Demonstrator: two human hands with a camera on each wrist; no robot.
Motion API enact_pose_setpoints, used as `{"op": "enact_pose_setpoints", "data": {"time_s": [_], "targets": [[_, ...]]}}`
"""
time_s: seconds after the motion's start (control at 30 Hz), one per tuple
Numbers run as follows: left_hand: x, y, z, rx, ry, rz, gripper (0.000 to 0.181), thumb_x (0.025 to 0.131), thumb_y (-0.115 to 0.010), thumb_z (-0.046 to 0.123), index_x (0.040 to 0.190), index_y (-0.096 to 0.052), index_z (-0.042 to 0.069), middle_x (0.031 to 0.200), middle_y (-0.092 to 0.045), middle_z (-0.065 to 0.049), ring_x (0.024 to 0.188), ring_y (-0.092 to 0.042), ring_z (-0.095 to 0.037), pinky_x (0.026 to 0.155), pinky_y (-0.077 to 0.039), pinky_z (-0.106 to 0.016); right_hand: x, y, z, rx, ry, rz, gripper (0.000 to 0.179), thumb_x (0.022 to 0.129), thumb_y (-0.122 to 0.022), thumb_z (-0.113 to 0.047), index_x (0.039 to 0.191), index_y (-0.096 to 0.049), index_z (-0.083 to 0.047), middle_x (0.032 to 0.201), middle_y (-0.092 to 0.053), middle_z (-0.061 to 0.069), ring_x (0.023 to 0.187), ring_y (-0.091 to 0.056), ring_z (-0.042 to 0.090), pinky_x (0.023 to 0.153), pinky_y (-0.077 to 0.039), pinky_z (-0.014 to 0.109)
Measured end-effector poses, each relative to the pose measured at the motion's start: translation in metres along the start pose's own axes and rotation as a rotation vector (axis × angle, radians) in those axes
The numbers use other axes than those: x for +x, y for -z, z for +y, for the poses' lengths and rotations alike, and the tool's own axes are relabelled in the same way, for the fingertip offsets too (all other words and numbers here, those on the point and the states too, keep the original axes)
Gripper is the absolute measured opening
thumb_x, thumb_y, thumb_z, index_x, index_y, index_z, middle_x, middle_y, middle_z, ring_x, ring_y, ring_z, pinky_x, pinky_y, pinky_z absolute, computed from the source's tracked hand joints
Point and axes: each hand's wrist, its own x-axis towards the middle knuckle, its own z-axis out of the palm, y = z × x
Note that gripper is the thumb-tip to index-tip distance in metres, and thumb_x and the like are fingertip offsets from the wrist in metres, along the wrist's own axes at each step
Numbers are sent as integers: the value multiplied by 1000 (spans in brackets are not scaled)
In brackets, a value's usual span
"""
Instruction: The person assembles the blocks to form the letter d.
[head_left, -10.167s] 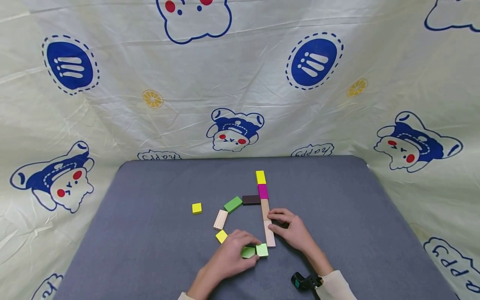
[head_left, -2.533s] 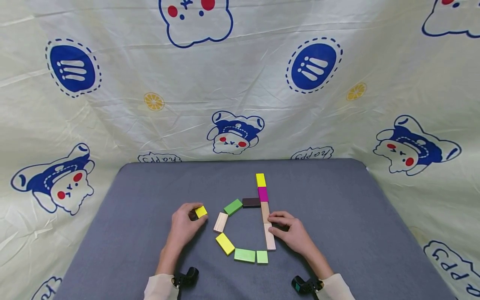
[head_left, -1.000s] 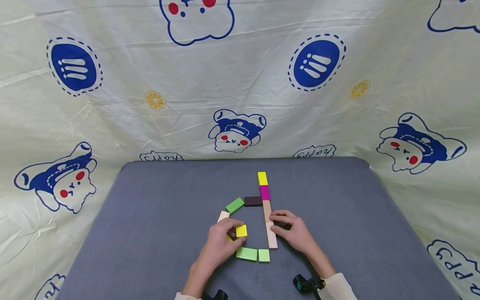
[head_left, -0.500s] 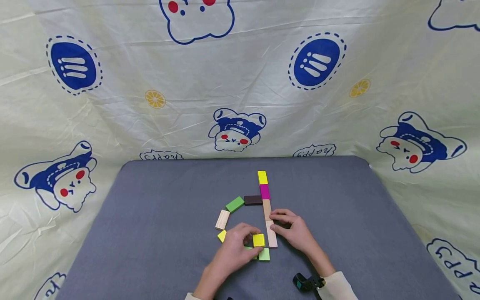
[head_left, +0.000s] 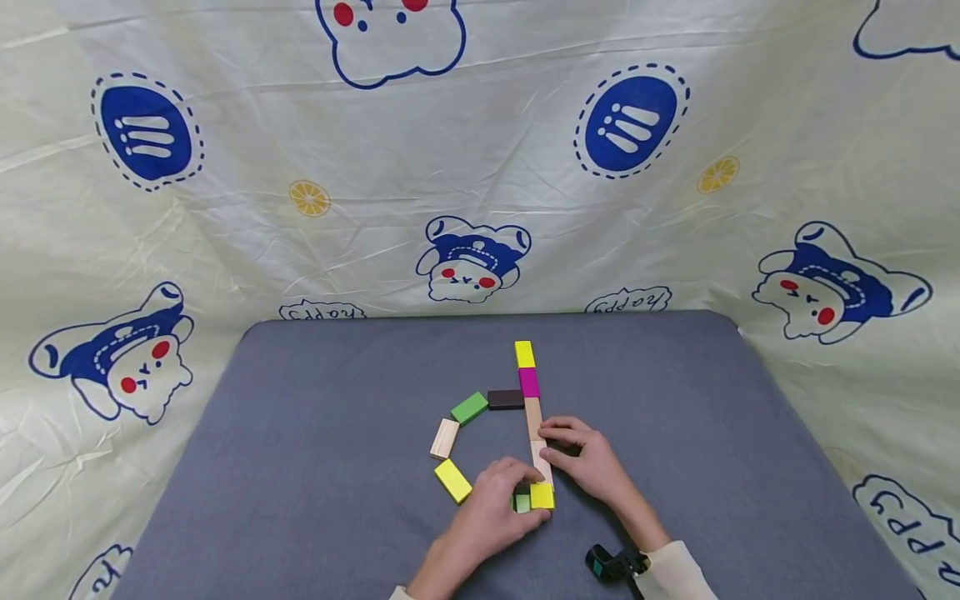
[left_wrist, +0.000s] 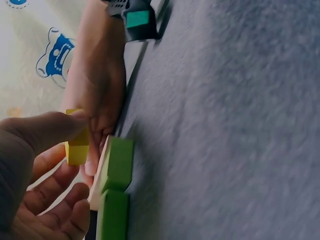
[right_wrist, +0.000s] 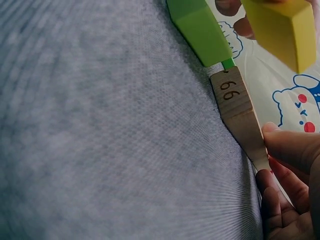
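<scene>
My left hand (head_left: pixel 493 502) pinches a small yellow block (head_left: pixel 542 497) between thumb and fingers. In the left wrist view that block (left_wrist: pixel 76 152) is held up off the cloth. It overlaps the near end of a pale wooden block (head_left: pixel 540 458) and sits right of a small light green block (head_left: pixel 522 503). A longer light green block is mostly hidden behind my left hand; the left wrist view shows it (left_wrist: pixel 114 215). My right hand (head_left: pixel 588 461) rests its thumb and fingertips along the right side of the wooden column, where a block marked 66 (right_wrist: pixel 235 100) shows.
Beyond the pale block, the column continues with a tan block (head_left: pixel 533 418), a magenta block (head_left: pixel 529 382) and a yellow block (head_left: pixel 525 354). Curving left are a dark brown block (head_left: pixel 506 400), a green block (head_left: pixel 469 407), a wooden block (head_left: pixel 445 438) and a yellow block (head_left: pixel 453 481). Grey cloth (head_left: pixel 337 467) covers the table.
My left hand picked up the small yellow block at the left and carried it right, to the column's near end. My right hand stays at the column.
</scene>
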Motion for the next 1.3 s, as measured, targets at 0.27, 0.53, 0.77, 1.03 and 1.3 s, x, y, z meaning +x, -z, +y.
{"op": "enact_pose_setpoints", "data": {"time_s": [0.27,0.53,0.77,1.03,1.3], "targets": [[0,-12,3,115,-15,20,31,78,-91,27,104,-76,18,99,-66,8,91,-54,-5,81,-48,-23,1,1,0,-1,0,-1,29,90,-80,-17,118,-78,-11,124,-70,4,106,-65,21,89,-52,28],[1,-20,5,203,9,25,32,76,-92,31,102,-76,22,99,-66,10,90,-54,-6,75,-35,-28,0,1,-1,-6,7,5,29,90,-80,-17,118,-78,-11,124,-70,4,106,-64,20,88,-52,28],[2,-23,4,270,33,15,31,76,-92,35,100,-76,25,97,-62,10,89,-52,-6,77,-34,-30,0,1,-1,8,8,5,29,89,-80,-15,118,-78,-9,124,-70,5,106,-65,21,88,-52,28],[3,-25,4,278,63,4,31,76,-92,35,99,-74,27,97,-59,9,87,-48,-8,76,-32,-31,0,1,-2,12,-6,10,29,89,-80,-15,117,-78,-9,124,-70,5,107,-65,23,88,-52,28],[2,-26,4,287,75,1,33,76,-92,36,102,-74,27,100,-59,8,90,-49,-10,78,-34,-33,-1,0,1,10,6,7,28,91,-79,-17,118,-78,-10,125,-70,5,107,-65,23,88,-52,28]]}}
